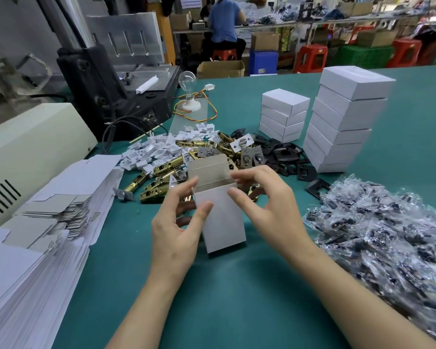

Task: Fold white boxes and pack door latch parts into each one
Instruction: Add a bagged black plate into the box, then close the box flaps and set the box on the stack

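Head view, single frame.

Left hand [176,222]: grips the white box [223,220] from its left side. The thumb is pressed on the front face and the other fingers are curled behind it.

Right hand [264,197]: thumb and forefinger pinch the box at its upper right corner, by the side flap. The remaining fingers are loosely bent and clear of the card.

Box: held at frame centre, above the bench [237,298], standing on end and tilted slightly. It is white outside and grey-brown inside. The top is open. The lid flap stands up at the back, with rounded corners and a crease across it. Whether anything is inside cannot be told.

Just beyond the hands is a heap of brass latch bolts [161,177], mixed with small white pieces [156,147], silver plates [249,152] and black plates [287,157].

Left of frame: fanned stack of flat box blanks [48,210], white faces up with some grey undersides showing.

Right of frame: pile of clear bags [388,235] with dark contents.

Upper right: two stacks of closed white boxes, short [285,114] and tall [345,117], the tall one leaning.

Upper left: dark machine [116,79], with a bare bulb [186,79] on a white base beside it.
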The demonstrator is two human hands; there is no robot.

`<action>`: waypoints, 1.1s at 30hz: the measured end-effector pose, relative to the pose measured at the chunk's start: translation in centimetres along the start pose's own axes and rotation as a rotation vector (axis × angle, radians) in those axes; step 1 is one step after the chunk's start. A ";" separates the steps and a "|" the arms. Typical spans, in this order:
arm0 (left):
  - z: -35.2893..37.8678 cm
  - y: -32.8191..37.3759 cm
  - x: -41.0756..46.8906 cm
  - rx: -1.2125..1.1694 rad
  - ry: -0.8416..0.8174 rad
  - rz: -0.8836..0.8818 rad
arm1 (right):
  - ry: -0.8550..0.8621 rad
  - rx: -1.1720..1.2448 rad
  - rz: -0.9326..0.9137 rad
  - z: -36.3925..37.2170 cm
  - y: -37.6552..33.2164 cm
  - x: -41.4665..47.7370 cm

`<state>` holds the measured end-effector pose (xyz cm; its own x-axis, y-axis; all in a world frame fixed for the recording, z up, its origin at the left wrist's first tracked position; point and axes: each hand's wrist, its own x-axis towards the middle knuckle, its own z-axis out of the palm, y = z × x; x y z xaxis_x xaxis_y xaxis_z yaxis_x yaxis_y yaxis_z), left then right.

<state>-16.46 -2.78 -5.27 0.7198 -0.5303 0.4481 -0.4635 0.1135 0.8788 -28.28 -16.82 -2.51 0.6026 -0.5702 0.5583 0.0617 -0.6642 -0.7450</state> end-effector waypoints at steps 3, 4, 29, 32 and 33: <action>0.0 0.1 0.1 0.010 -0.025 0.007 | -0.019 0.012 0.005 -0.1 -0.2 0.2; 0.0 0.2 0.1 0.010 -0.022 0.016 | -0.012 0.022 0.011 -0.2 -0.3 0.3; -0.8 1.6 0.0 0.056 -0.060 0.354 | -0.094 0.425 0.289 -0.6 -1.4 -1.4; -0.6 2.0 -0.4 0.032 -0.089 0.318 | -0.098 0.407 0.304 -0.5 -1.5 -1.5; -0.5 2.1 -0.4 0.030 -0.087 0.306 | -0.105 0.400 0.300 -0.6 -1.6 -1.5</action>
<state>-17.49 -1.87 -3.53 0.4985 -0.5449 0.6742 -0.6677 0.2547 0.6995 -29.74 -15.16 -1.99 0.7159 -0.6420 0.2743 0.1616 -0.2299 -0.9597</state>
